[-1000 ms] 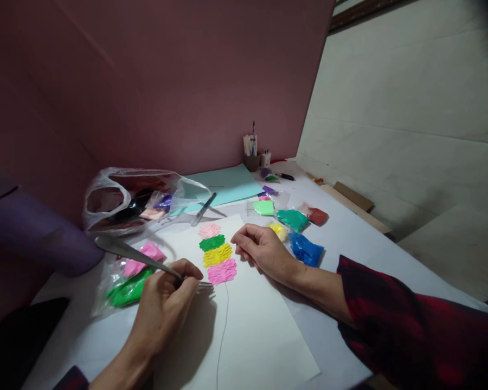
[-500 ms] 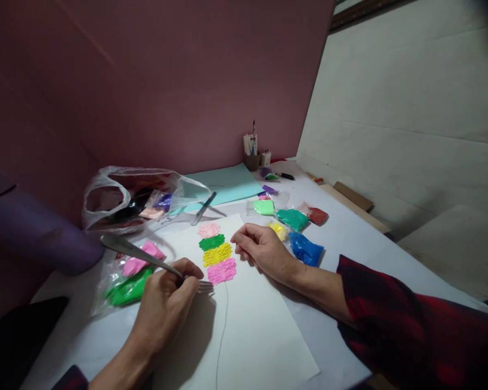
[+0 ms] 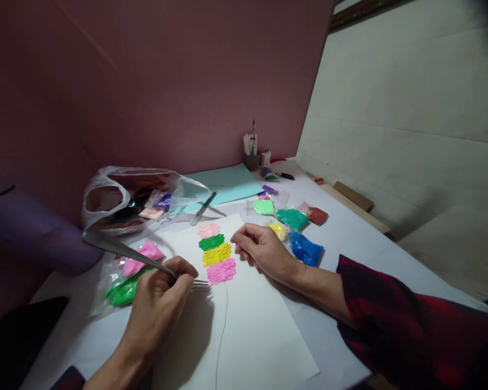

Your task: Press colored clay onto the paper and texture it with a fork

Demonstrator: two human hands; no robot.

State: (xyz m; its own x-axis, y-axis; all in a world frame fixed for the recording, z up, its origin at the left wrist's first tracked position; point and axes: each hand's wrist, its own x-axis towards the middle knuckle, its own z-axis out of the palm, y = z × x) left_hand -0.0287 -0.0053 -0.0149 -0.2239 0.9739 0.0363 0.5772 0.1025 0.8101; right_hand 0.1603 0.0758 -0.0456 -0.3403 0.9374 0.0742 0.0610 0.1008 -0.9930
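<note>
My left hand [image 3: 158, 303] grips a metal fork [image 3: 122, 249] between thumb and fingers. Its handle points up to the left, and its tines are just left of the pink clay patch [image 3: 222, 271]. Above that patch, textured yellow [image 3: 217, 254], green [image 3: 212, 242] and pale pink [image 3: 209, 230] clay patches form a column on white paper [image 3: 264, 330]. A thin drawn line runs down from the lowest patch. My right hand [image 3: 264, 249] rests at the paper's right edge beside the column, fingers curled in and thumb against them; nothing shows in it.
Bags of green clay [image 3: 126, 290] and pink clay [image 3: 144, 257] lie left. Right of the paper are blue [image 3: 306, 249], teal [image 3: 293, 218] and other clay packs. A plastic bag [image 3: 106, 189], light-blue sheet [image 3: 228, 181], pen [image 3: 203, 208] and pen cup [image 3: 252, 161] are behind.
My left hand has shifted slightly left with the fork, and the tines are a little farther from the pink patch. My right hand has stayed put.
</note>
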